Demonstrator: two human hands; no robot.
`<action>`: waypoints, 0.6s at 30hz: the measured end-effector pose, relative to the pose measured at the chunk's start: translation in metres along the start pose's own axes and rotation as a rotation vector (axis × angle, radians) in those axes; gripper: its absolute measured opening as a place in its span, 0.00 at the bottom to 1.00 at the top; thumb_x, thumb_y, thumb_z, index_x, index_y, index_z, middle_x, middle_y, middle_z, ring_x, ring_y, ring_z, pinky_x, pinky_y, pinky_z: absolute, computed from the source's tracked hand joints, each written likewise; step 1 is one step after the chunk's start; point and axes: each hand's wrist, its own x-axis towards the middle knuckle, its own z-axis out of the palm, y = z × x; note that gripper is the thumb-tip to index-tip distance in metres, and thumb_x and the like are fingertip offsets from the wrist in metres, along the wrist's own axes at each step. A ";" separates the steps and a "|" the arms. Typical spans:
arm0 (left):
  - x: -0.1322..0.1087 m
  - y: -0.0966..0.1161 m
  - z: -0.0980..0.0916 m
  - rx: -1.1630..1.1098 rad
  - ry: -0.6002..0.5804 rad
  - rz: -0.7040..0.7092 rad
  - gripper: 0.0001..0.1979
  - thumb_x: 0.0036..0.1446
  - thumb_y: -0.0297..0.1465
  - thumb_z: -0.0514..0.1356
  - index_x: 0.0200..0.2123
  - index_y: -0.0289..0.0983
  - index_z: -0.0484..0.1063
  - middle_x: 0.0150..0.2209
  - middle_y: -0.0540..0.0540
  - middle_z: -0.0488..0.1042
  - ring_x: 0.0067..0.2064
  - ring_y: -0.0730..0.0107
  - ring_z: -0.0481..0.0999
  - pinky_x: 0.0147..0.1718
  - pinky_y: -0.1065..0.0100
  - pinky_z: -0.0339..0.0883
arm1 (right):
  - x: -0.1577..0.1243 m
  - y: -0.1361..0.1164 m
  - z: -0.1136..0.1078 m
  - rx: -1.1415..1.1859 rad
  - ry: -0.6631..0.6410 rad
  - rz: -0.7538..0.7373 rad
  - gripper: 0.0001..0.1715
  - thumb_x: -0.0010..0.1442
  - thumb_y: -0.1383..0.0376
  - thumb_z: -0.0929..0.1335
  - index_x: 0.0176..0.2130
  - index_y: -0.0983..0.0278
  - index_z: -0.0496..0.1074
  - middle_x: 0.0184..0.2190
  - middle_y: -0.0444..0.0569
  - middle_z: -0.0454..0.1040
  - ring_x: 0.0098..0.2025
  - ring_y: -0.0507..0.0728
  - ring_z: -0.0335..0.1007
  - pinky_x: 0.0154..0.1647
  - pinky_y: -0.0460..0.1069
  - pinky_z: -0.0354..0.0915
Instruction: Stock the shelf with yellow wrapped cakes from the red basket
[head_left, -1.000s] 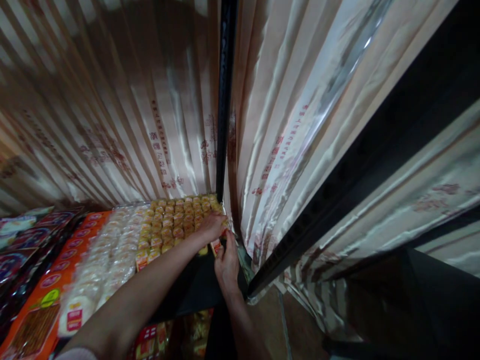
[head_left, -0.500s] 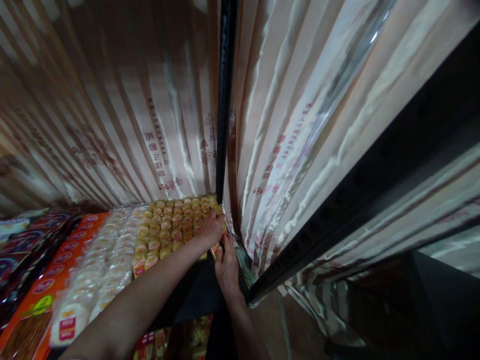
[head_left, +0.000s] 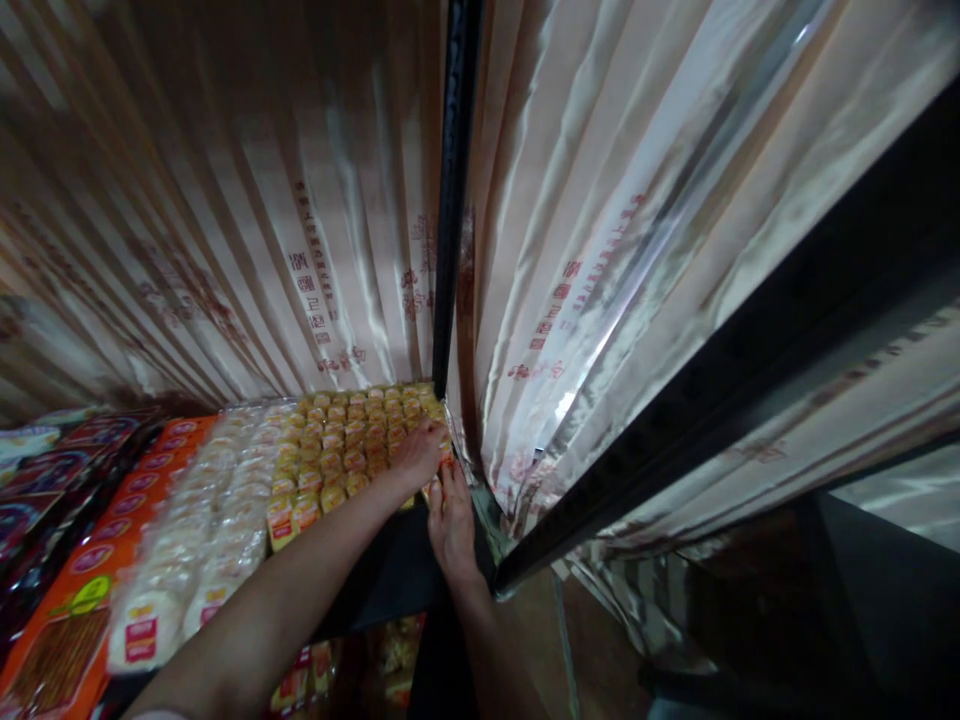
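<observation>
Rows of small yellow wrapped snack packets (head_left: 334, 440) stand packed together on a dark shelf (head_left: 382, 580). At their right end, by the corner post, my left hand (head_left: 420, 455) reaches over them with its fingers bent round a yellow snack packet (head_left: 447, 452). Just below it, my right hand (head_left: 451, 525) is raised along the shelf's right side, its fingers and thumb closing on the same end of the row. Its fingertips lie close to those of my left hand. The hands partly hide what is between them.
Clear-wrapped white rounds (head_left: 157, 590), an orange snack bag (head_left: 124, 525) and dark glossy bags (head_left: 67, 500) lie to the left. A black upright post (head_left: 452, 200) and a slanting black beam (head_left: 675, 385) frame pale printed curtains (head_left: 360, 240). More packets (head_left: 304, 680) sit below.
My view has shifted slightly. Both hands stay at the right end of the packet rows, the right hand's fingers now a little higher and nearer the left hand.
</observation>
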 end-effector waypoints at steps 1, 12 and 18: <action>0.000 0.001 0.000 0.004 0.002 0.001 0.13 0.55 0.24 0.53 0.43 0.38 0.69 0.46 0.44 0.66 0.46 0.67 0.69 0.45 0.69 0.64 | 0.000 0.000 -0.001 -0.007 0.003 -0.001 0.27 0.63 0.60 0.55 0.56 0.71 0.63 0.59 0.62 0.58 0.62 0.63 0.52 0.57 0.62 0.56; -0.022 0.005 -0.006 -0.028 0.054 0.035 0.14 0.59 0.29 0.50 0.47 0.36 0.67 0.47 0.41 0.65 0.45 0.64 0.71 0.46 0.64 0.65 | -0.006 -0.005 -0.009 0.008 0.037 0.021 0.30 0.63 0.58 0.54 0.56 0.76 0.61 0.58 0.66 0.59 0.61 0.63 0.52 0.59 0.61 0.54; -0.057 0.008 0.002 -0.082 0.093 0.094 0.14 0.59 0.25 0.47 0.43 0.37 0.69 0.44 0.42 0.67 0.43 0.67 0.71 0.45 0.67 0.65 | -0.022 -0.016 -0.016 0.053 0.053 -0.012 0.27 0.61 0.63 0.56 0.56 0.71 0.61 0.58 0.61 0.60 0.61 0.61 0.53 0.59 0.60 0.55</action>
